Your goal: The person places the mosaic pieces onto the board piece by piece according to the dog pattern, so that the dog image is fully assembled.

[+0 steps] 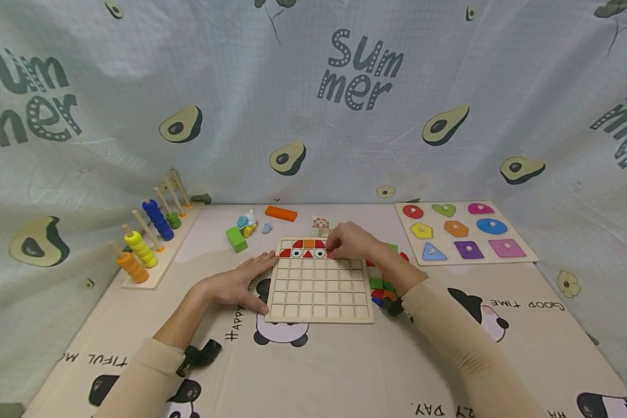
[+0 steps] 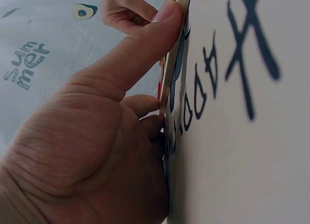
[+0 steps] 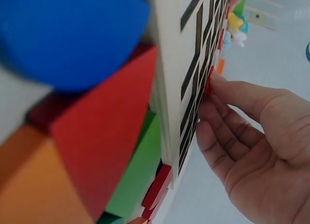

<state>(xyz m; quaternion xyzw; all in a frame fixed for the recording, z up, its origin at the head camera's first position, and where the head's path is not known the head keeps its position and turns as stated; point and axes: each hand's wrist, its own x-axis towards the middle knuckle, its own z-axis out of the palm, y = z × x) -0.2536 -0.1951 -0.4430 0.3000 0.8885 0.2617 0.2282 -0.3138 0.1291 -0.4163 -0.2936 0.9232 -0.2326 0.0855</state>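
Note:
A wooden grid board (image 1: 319,297) lies in front of me, its far rows partly filled with red pieces, an orange square (image 1: 309,244) and two eye tiles (image 1: 296,253). My left hand (image 1: 236,284) rests along the board's left edge, fingers spread, thumb at the near corner. In the left wrist view the thumb (image 2: 162,23) lies against the board's side. Over the far rows, my right hand (image 1: 351,241) pinches a small red block (image 3: 209,82) between thumb and fingers, down at the grid. The hand hides part of those rows in the head view.
Loose coloured blocks (image 1: 377,283) lie by the board's right side, partly behind the right forearm. A patterned card (image 1: 320,225), an orange block (image 1: 281,213), a green block (image 1: 236,239) and a small toy figure (image 1: 247,222) sit beyond. A peg-and-ring counter (image 1: 159,264) stands left; a shape puzzle (image 1: 470,255) lies right.

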